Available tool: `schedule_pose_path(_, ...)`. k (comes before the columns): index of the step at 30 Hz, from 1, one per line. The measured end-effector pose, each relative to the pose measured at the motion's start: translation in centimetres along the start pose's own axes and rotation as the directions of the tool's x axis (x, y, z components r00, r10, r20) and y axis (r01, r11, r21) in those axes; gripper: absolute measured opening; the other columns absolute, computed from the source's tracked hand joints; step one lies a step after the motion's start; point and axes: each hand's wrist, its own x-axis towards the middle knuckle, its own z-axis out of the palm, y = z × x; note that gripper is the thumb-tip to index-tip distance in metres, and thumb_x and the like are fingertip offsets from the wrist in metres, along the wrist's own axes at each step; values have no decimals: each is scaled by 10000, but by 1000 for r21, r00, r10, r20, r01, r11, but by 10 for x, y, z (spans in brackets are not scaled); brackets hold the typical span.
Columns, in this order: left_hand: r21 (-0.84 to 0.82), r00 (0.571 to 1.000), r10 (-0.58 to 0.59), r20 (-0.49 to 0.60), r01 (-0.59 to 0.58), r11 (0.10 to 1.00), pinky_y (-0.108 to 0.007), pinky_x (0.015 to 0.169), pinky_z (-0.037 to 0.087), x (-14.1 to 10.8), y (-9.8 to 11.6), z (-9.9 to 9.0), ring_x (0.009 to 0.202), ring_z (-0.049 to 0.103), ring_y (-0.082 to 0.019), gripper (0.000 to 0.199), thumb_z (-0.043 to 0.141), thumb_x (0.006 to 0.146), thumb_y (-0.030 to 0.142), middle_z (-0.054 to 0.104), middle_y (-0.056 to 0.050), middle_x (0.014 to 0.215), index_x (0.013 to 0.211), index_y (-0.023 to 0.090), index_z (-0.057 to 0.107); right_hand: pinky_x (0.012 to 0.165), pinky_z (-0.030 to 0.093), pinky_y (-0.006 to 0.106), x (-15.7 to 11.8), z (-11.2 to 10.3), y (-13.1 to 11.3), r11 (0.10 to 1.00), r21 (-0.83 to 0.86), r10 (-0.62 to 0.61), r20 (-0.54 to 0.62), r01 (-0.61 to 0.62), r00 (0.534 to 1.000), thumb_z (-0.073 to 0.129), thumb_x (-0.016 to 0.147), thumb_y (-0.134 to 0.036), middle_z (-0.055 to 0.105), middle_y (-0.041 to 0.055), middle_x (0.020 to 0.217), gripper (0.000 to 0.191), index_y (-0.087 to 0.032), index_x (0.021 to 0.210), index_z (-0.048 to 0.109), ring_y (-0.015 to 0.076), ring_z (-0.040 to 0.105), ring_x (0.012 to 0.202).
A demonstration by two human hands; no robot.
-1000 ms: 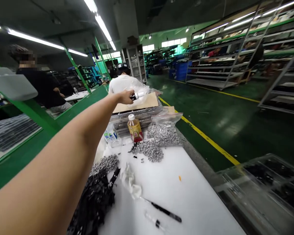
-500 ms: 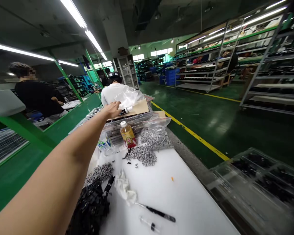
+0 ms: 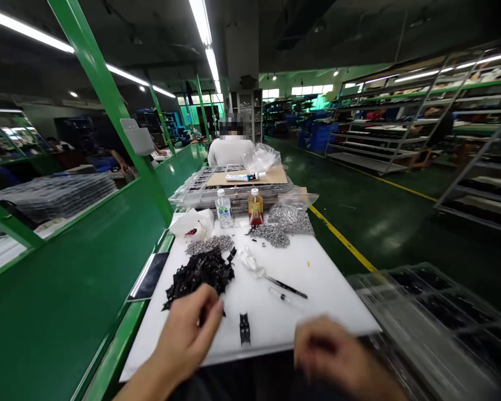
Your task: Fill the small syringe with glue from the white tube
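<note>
My left hand (image 3: 192,328) is over the front left of the white work board (image 3: 275,340), its thumb and fingers curled together by a heap of small black parts (image 3: 200,273). Whether it pinches something is hidden. A single black part (image 3: 244,328) lies between my hands. My right hand (image 3: 332,351), curled and blurred, is at the board's front right edge; its fingertips are unclear. Black-handled tweezers (image 3: 290,288), a clear syringe-like tube (image 3: 281,296) and a crumpled white tissue (image 3: 251,262) lie mid-board. A white-and-blue tube (image 3: 245,177) rests on cardboard (image 3: 217,177) at the back.
Small grey parts lie in piles (image 3: 211,244) and in a clear bag (image 3: 292,217). Two bottles, one clear (image 3: 224,210) and one amber (image 3: 255,209), stand before stacked trays (image 3: 187,192). More trays (image 3: 434,301) are at right. A person (image 3: 231,149) sits beyond.
My left hand has drawn back from the tube on the cardboard, which now lies there free, to the near board. My right hand has come into view. The view has turned left.
</note>
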Motion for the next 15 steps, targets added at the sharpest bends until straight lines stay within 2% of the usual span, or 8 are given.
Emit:
schedule_pose_path(1,59,989,-55,135,48,997,-307,674,445,-14,1,13,677,638,-178,403,318,1105,492,659,-25,739,871,243,532,769,617,340,7,-11,19,990,-12,138,-87,-139,987,625,1060,-467,740,35,965,321,-158,1057,711,159,708,823)
schedule_pose_path(2,156,966,-110,234,74,985,-323,700,453,-22,4,25,746,687,-206,406,315,1104,499,706,-48,805,898,241,551,753,595,344,15,-20,40,958,-33,274,-202,-286,940,595,1059,-494,733,34,895,358,-162,982,704,172,702,800)
schedule_pose_path(4,187,946,-155,286,103,977,-356,732,462,-25,9,47,838,730,-274,419,393,1079,555,742,-90,848,891,229,579,766,553,401,32,-31,81,883,-80,409,-356,-463,840,586,1013,-516,740,101,914,383,-154,993,707,227,679,806)
schedule_pose_path(6,207,933,-198,300,139,968,-379,749,478,-23,11,61,896,747,-323,440,438,1057,592,757,-127,891,924,212,616,766,528,404,46,-30,113,825,-113,473,-398,-554,786,693,914,-505,734,115,911,363,-150,985,706,220,646,767)
schedule_pose_path(8,224,923,-230,308,164,961,-393,769,501,-21,11,68,919,757,-345,496,475,1030,656,769,-149,936,958,198,651,768,525,379,51,-22,132,799,-143,500,-380,-584,778,745,891,-482,709,64,857,328,-160,934,701,190,629,751)
schedule_pose_path(11,241,920,-246,304,176,955,-416,818,532,-20,14,70,973,760,-360,552,488,1019,690,774,-175,1006,1043,176,687,819,551,368,46,-9,143,789,-174,502,-371,-589,781,741,951,-478,686,14,866,313,-168,936,699,166,636,792)
schedule_pose_path(15,225,928,-218,301,153,962,-442,909,553,-1,40,76,1072,751,-348,562,363,1095,610,761,-186,1115,1174,159,689,875,590,392,37,0,151,799,-158,492,-383,-580,782,716,999,-462,724,35,996,293,-169,1010,716,175,677,888)
